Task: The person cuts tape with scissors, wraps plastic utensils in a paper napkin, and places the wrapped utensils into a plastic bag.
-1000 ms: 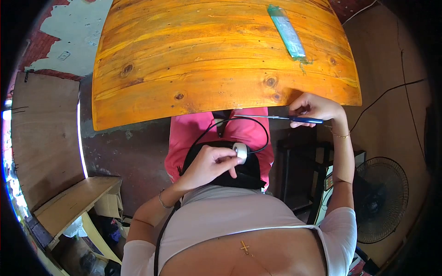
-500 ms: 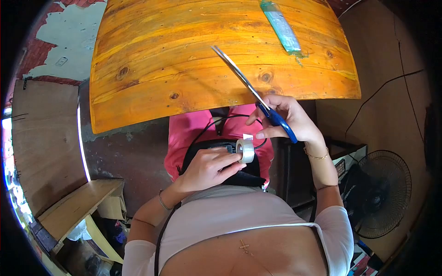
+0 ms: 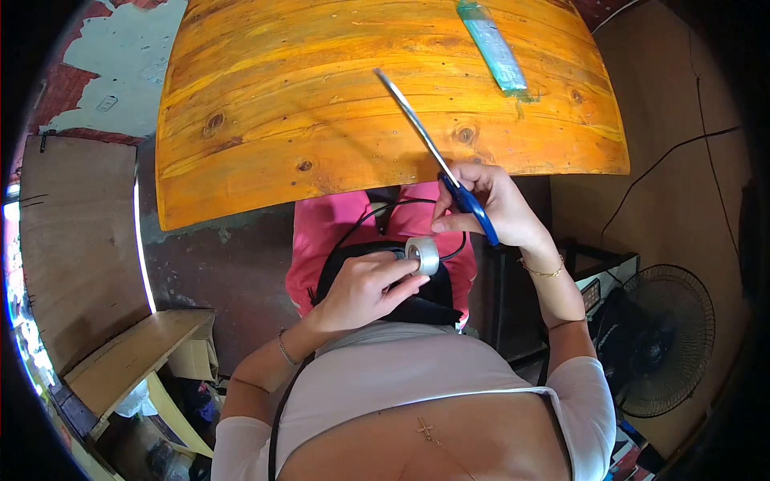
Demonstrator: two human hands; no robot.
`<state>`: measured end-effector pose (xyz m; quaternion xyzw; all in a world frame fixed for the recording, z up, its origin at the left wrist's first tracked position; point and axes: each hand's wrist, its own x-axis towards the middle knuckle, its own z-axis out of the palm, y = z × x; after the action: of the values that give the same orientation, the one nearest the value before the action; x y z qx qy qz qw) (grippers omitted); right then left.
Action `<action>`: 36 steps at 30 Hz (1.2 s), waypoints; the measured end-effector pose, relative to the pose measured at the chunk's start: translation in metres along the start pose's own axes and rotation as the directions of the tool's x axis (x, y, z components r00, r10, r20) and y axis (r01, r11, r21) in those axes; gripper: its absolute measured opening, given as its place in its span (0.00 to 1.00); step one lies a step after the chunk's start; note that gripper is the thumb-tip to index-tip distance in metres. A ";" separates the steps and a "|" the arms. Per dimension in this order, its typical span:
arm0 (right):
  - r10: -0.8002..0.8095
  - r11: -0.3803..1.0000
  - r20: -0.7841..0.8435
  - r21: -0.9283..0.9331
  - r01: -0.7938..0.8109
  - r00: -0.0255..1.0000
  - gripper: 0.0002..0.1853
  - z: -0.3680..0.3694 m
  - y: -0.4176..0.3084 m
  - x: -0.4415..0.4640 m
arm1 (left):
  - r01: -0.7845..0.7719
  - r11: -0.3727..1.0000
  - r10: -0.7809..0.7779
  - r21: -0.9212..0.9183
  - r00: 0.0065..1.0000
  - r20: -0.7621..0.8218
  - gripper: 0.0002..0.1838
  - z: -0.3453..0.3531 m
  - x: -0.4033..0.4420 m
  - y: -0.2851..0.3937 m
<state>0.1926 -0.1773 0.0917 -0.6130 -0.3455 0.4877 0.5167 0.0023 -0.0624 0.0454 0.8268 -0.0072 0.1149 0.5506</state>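
Over my lap, my left hand (image 3: 370,290) grips a roll of clear tape (image 3: 427,255), with fingers at its core and side. My right hand (image 3: 499,207) holds scissors (image 3: 469,206) by their blue handle, the metal blades pointing up and left over the table's edge. The blades look closed together. My right thumb and a fingertip are close together just above the tape roll; whether a tape end is between them is too small to tell.
A wooden table (image 3: 321,120) is in front of me, with a flat, blue-green plastic-wrapped packet (image 3: 496,52) on it. A black fan (image 3: 654,345) stands at the right. A wooden bench (image 3: 144,353) is at the left. A black cable (image 3: 345,240) loops over my lap.
The tape roll has tilted and shifted slightly left and up. My right hand has moved a little left, closer to the roll, and the scissors have turned slightly more upright.
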 end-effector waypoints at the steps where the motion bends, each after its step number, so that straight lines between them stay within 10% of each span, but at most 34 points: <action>1: -0.019 1.000 -0.028 -0.014 0.018 0.999 0.10 0.001 0.000 0.000 | 0.091 0.995 -0.091 -0.051 0.996 0.009 0.07 0.000 0.001 0.001; 14: -0.240 0.843 -0.200 -0.528 0.101 0.950 0.09 -0.010 0.007 0.025 | 0.502 0.553 -0.538 -0.665 0.825 0.174 0.12 0.017 0.021 -0.022; 36: -0.186 0.722 -0.123 -0.690 0.051 0.975 0.10 -0.004 -0.013 0.043 | 0.503 0.508 -0.518 -0.699 0.827 0.219 0.13 0.020 0.024 -0.023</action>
<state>0.2093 -0.1356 0.0943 -0.7785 -0.4897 0.2340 0.3152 0.0321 -0.0684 0.0215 0.4989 0.1959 -0.0576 0.8423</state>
